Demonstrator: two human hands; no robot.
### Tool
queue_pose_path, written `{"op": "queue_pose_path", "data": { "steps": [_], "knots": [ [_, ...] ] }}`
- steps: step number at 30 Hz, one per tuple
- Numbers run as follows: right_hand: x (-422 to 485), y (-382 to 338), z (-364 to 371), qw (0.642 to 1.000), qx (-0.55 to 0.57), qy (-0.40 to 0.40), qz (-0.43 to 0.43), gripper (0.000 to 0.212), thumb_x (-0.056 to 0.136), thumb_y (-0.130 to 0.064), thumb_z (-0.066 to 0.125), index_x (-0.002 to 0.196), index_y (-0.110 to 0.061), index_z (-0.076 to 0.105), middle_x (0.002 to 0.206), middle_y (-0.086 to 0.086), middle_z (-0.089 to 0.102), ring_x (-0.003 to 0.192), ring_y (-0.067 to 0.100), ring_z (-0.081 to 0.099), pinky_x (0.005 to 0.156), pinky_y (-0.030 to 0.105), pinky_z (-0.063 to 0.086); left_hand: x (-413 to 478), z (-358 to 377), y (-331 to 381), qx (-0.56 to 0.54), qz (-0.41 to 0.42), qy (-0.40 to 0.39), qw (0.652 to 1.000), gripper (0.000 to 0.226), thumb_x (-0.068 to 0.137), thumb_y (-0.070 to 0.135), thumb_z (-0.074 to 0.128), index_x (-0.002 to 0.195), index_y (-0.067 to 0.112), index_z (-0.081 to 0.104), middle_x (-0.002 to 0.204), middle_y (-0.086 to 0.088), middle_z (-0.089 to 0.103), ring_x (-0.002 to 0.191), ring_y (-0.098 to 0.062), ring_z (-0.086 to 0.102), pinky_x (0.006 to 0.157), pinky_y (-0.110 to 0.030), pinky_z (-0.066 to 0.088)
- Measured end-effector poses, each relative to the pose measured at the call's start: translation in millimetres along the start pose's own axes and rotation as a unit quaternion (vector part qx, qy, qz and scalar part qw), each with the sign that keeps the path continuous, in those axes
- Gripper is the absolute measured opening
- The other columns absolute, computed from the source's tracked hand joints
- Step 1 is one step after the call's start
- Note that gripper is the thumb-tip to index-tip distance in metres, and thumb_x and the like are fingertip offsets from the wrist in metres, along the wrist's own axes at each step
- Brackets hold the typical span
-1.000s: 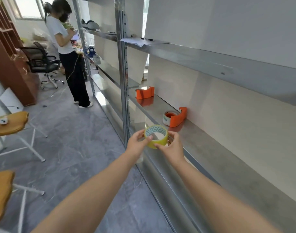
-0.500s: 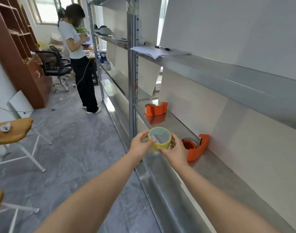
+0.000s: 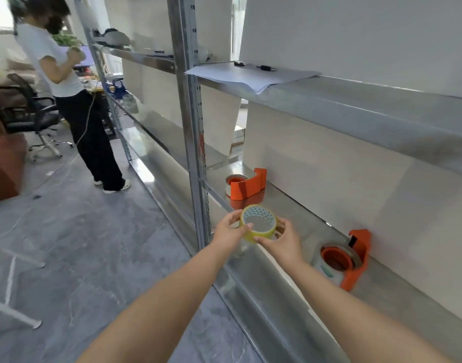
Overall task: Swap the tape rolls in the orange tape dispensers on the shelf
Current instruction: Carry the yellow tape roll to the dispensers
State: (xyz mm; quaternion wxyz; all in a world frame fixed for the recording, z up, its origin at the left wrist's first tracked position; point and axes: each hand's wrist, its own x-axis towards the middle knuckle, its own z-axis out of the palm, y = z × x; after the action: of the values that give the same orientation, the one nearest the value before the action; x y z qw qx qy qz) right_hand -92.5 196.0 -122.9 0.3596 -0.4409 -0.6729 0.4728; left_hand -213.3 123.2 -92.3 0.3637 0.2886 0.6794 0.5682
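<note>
A yellow tape roll (image 3: 258,232) with a white patterned core hangs in front of the metal shelf (image 3: 298,213), held between my left hand (image 3: 228,233) and my right hand (image 3: 283,243). Beyond it on the shelf stands an orange tape dispenser (image 3: 247,185) with a pale tape roll (image 3: 234,181) in it. A second orange tape dispenser (image 3: 354,260) lies to the right of my right hand, against the white wall, with a clear tape roll (image 3: 327,268) on its hub.
A steel upright (image 3: 196,142) stands just left of my hands. The upper shelf (image 3: 355,106) carries paper sheets (image 3: 248,77) and pens. A person (image 3: 75,98) stands at the far left by an office chair (image 3: 28,113). White table legs (image 3: 12,286) cross the floor at left.
The view has moved forward along the shelf: both dispensers appear nearer and lower right. My two hands still hold the yellow roll in the same way.
</note>
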Motion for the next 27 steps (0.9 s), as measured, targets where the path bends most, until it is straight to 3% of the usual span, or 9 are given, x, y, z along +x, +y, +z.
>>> {"op": "queue_pose_path", "data": {
  "steps": [3,5,11,15,18,21,25,27],
  "knots": [
    [19,-5,29,0.999,0.0,0.029,0.034,0.074,0.056,-0.013,0.087,0.117,-0.011,0.045,0.112,0.002,0.057,0.1,0.013,0.055,0.079,0.015,0.041,38,-20,4,0.015,-0.004,-0.039,0.999,0.047,0.084,0.008,0.064,0.129,0.016,0.052,0.129,0.002,0.056,0.106,-0.009,0.05,0.082,-0.018,0.041],
    [30,-11,50,0.997,-0.008,0.054,0.051,0.073,0.056,-0.013,0.087,0.115,-0.011,0.044,0.11,0.002,0.056,0.098,0.013,0.055,0.076,0.015,0.041,63,-32,5,0.026,-0.003,-0.059,0.998,0.047,0.086,0.005,0.061,0.13,0.016,0.051,0.128,0.003,0.055,0.107,-0.008,0.049,0.073,-0.013,0.044],
    [48,-7,78,0.982,-0.023,0.161,0.096,0.076,0.056,-0.01,0.086,0.119,-0.006,0.043,0.111,0.003,0.053,0.102,0.016,0.054,0.084,0.022,0.041,119,-37,1,0.105,0.025,-0.172,0.979,0.045,0.087,0.002,0.057,0.13,0.012,0.05,0.117,0.005,0.055,0.112,-0.011,0.051,0.087,-0.018,0.041],
    [69,-1,73,0.974,-0.06,0.184,0.118,0.084,0.054,-0.015,0.087,0.126,-0.008,0.043,0.116,0.004,0.055,0.105,0.019,0.056,0.089,0.027,0.046,143,-21,-3,0.152,0.043,-0.221,0.962,0.05,0.087,0.002,0.055,0.136,0.012,0.044,0.129,-0.004,0.056,0.122,-0.019,0.051,0.098,-0.025,0.041],
    [88,-4,63,0.976,-0.09,0.173,0.1,0.06,0.054,-0.015,0.085,0.106,-0.018,0.054,0.096,-0.006,0.058,0.089,0.013,0.059,0.072,0.012,0.043,168,-11,-4,0.219,0.071,-0.265,0.936,0.052,0.086,0.021,0.06,0.136,0.016,0.045,0.133,-0.005,0.057,0.122,-0.021,0.053,0.106,-0.034,0.041],
    [94,-4,54,0.977,-0.099,0.168,0.088,0.054,0.055,-0.009,0.084,0.1,-0.02,0.056,0.082,-0.017,0.053,0.075,0.0,0.054,0.061,0.0,0.037,183,-1,-5,0.273,0.071,-0.32,0.905,0.05,0.086,0.027,0.06,0.133,0.016,0.046,0.129,-0.004,0.06,0.117,-0.022,0.057,0.102,-0.037,0.046],
    [91,8,56,0.97,-0.091,0.195,0.112,0.052,0.057,-0.02,0.085,0.097,-0.026,0.052,0.084,-0.017,0.052,0.08,0.005,0.054,0.071,0.014,0.041,195,8,-13,0.282,0.124,-0.357,0.882,0.038,0.085,0.014,0.062,0.123,0.011,0.055,0.113,0.001,0.061,0.108,-0.016,0.058,0.097,-0.027,0.045],
    [93,13,56,0.969,-0.095,0.199,0.116,0.051,0.057,-0.022,0.084,0.092,-0.031,0.048,0.083,-0.018,0.054,0.081,0.007,0.058,0.068,0.011,0.042,201,9,-19,0.291,0.139,-0.359,0.876,0.041,0.084,0.019,0.063,0.124,0.013,0.054,0.115,0.001,0.062,0.108,-0.013,0.057,0.098,-0.028,0.045]
  ]
}}
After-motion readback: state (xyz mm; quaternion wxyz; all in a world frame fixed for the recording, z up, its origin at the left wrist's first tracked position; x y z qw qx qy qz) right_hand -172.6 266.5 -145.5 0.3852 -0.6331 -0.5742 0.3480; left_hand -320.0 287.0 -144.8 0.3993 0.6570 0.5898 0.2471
